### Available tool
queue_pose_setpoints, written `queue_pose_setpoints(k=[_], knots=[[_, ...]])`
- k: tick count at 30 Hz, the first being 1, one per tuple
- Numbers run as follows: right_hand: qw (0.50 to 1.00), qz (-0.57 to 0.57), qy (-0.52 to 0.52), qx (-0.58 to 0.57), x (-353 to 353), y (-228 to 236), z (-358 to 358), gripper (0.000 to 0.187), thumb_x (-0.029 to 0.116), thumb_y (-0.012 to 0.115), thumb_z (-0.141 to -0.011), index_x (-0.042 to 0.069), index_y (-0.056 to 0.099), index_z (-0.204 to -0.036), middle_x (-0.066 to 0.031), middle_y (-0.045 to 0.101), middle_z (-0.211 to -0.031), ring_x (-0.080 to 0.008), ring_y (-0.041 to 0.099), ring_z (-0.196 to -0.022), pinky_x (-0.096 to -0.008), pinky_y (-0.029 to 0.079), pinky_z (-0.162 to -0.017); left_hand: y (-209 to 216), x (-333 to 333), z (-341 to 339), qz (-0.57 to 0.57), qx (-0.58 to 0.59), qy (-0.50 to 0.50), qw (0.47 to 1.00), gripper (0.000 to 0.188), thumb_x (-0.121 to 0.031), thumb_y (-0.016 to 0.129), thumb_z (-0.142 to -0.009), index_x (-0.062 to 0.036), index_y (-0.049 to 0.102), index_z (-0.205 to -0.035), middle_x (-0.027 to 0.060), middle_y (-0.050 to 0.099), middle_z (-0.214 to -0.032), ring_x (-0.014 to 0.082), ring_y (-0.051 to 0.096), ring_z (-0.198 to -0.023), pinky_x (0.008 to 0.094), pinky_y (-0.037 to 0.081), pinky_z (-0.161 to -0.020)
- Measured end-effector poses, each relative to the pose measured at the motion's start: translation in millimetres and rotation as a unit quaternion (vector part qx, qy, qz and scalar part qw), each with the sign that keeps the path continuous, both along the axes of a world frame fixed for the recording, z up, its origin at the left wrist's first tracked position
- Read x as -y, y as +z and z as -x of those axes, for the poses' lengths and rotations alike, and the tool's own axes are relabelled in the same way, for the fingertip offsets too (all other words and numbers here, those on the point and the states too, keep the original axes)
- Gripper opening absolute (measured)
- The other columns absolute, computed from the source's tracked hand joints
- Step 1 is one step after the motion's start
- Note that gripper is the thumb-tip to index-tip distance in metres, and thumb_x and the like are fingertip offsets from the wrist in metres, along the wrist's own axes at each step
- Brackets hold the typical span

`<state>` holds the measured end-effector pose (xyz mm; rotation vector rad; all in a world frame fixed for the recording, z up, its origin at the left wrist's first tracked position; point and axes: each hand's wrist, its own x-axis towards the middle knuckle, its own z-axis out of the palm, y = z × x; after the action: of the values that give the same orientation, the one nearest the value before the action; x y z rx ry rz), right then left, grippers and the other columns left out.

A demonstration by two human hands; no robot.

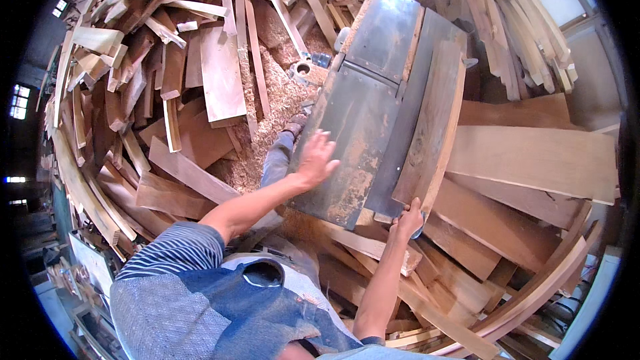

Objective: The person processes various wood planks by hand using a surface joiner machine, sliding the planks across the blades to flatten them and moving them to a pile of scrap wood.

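Observation:
A jointer with a long grey metal bed, streaked with sawdust, stands in front of me. My left hand is over the bed's left side with its fingers stretched out and nothing in it; whether it touches the metal I cannot tell. Along the right side of the bed runs a long brown wooden board. At the near end of that board my right hand is closed, beside a small dark rounded part. Its fingers hide what they grip.
Offcuts are heaped on the left, with wood shavings on the floor by the machine. Wide planks lie to the right. Long strips lean at the far right. My foot is close to the jointer's left side.

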<state>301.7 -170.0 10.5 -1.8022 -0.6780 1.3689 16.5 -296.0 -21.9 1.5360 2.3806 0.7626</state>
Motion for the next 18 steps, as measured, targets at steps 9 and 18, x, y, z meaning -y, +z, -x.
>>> queue_pose_setpoints(k=[9, 18], knots=[[1.0, -0.03, 0.005, 0.005, 6.7, 28.5, 29.0, 0.027, 0.029, 0.064, -0.1, 0.007, 0.063, -0.085, -0.0002, 0.048, -0.065, -0.0154, 0.043, -0.056, -0.0353, 0.042, -0.053, -37.4, 52.2, 17.5, 0.207, 0.118, 0.113, 0.965, 0.1, -0.052, 0.079, -0.082, -0.0054, 0.031, -0.157, 0.0259, 0.012, -0.165, 0.0491, 0.017, -0.152, 0.0608, 0.024, -0.121], [0.998, -0.009, 0.05, -0.026, -14.4, -6.3, 2.6, 0.025, 0.031, 0.064, -0.101, 0.01, 0.061, -0.087, 0.0015, 0.05, -0.064, -0.0102, 0.043, -0.049, -0.03, 0.033, -0.041, -24.4, 51.3, 8.9, 0.125, 0.037, 0.116, 0.985, 0.091, -0.043, 0.083, -0.08, -0.006, 0.041, -0.151, 0.0236, 0.019, -0.163, 0.0462, 0.019, -0.152, 0.0571, 0.026, -0.12]])
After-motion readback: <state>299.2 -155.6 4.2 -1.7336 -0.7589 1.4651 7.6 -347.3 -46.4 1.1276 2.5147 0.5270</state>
